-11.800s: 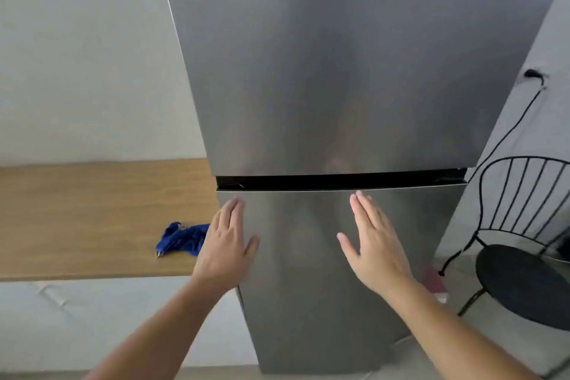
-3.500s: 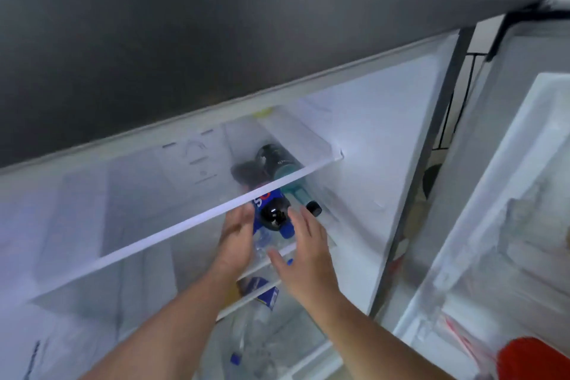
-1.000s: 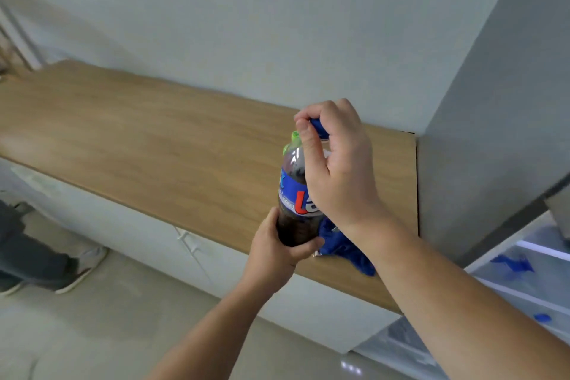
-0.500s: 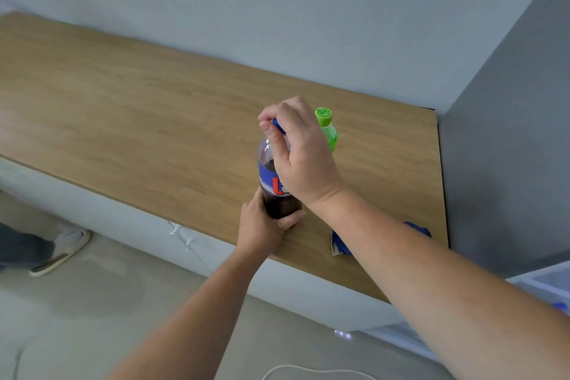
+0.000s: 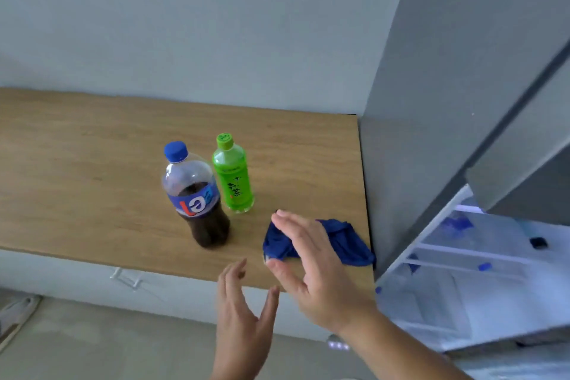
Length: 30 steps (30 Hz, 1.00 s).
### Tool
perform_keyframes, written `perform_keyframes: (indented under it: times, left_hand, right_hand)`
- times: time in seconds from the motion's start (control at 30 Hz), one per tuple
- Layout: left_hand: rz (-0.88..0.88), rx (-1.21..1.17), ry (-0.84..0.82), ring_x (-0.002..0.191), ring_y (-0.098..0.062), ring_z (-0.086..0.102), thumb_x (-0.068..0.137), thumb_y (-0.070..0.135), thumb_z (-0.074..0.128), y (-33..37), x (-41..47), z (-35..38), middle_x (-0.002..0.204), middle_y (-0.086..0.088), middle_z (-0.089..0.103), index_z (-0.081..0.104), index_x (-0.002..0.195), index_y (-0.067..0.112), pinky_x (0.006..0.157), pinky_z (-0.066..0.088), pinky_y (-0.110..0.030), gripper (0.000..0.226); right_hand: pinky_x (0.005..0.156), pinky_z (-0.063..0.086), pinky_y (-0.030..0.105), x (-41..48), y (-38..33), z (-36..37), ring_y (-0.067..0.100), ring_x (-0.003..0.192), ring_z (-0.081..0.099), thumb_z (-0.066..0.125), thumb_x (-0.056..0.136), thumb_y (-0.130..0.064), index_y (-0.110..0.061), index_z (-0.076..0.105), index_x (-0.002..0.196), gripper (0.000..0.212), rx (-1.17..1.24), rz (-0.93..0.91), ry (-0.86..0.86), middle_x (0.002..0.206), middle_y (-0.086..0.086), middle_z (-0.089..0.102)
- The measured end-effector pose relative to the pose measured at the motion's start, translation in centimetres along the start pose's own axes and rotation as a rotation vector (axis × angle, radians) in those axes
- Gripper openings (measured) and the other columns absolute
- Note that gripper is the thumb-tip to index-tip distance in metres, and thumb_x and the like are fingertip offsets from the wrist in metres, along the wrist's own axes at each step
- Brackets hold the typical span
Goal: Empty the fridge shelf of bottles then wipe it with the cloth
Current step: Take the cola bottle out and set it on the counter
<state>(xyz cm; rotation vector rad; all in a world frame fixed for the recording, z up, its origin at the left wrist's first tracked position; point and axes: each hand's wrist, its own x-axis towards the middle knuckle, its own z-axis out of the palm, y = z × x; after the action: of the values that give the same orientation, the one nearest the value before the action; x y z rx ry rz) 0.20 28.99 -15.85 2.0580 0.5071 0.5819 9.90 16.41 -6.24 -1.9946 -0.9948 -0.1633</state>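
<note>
A cola bottle [image 5: 197, 197] with a blue cap and blue label stands upright on the wooden counter [image 5: 77, 170]. Touching its right side stands a green tea bottle [image 5: 233, 177] with a green cap. A crumpled blue cloth [image 5: 348, 241] lies at the counter's right end, beside the fridge wall. My right hand [image 5: 311, 265] hovers open over the cloth's left part, fingers spread, holding nothing. My left hand [image 5: 243, 321] is open below the counter's front edge, empty. The open fridge interior [image 5: 472, 271] with white shelves shows at the right; more bottles lie blurred inside.
The grey fridge side [image 5: 410, 133] rises right of the counter. A white cabinet front [image 5: 92, 274] with a handle [image 5: 126, 278] sits under the counter. A shoe [image 5: 18, 305] shows at the floor's left edge.
Both hands have let go of the cola bottle, which now stands on the counter beside the green bottle. My hands have drawn back and to the right, toward the cloth.
</note>
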Motion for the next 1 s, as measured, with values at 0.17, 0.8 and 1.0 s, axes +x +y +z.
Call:
perform_keyframes:
  times: [0.17,0.8,1.0]
  left_hand:
    - [0.314,-0.001,-0.402,0.108,0.010,0.060,0.080,0.032,0.066,4.8,-6.5,6.6,0.131,0.027,0.053,0.038,0.140,0.057,0.086,0.044,0.000,0.071]
    - [0.313,-0.169,-0.948,0.144,-0.002,0.040,0.104,0.058,0.040,19.2,-1.7,49.9,0.156,0.018,0.042,0.041,0.155,0.041,0.118,0.041,-0.048,0.053]
    - [0.290,-0.062,-0.921,0.152,-0.014,0.032,0.109,0.052,0.032,19.0,1.3,58.7,0.165,0.013,0.035,0.032,0.159,0.043,0.123,0.024,-0.033,0.051]
  right_hand:
    - [0.108,0.044,0.037,-9.9,3.8,-8.0,0.012,0.132,0.049,0.062,0.098,-0.028,-0.018,0.056,0.136,0.040,-0.128,0.076,0.082,0.138,-0.007,0.054]
    - [0.110,0.022,0.003,-27.1,33.5,-25.5,0.010,0.137,0.042,0.068,0.090,-0.028,-0.019,0.046,0.141,0.057,-0.337,0.731,0.760,0.145,-0.001,0.048]
    - [0.120,0.030,0.033,-24.7,44.0,-26.6,0.018,0.146,0.025,0.063,0.092,-0.033,-0.028,0.033,0.149,0.064,-0.372,0.855,0.708,0.159,0.000,0.027]
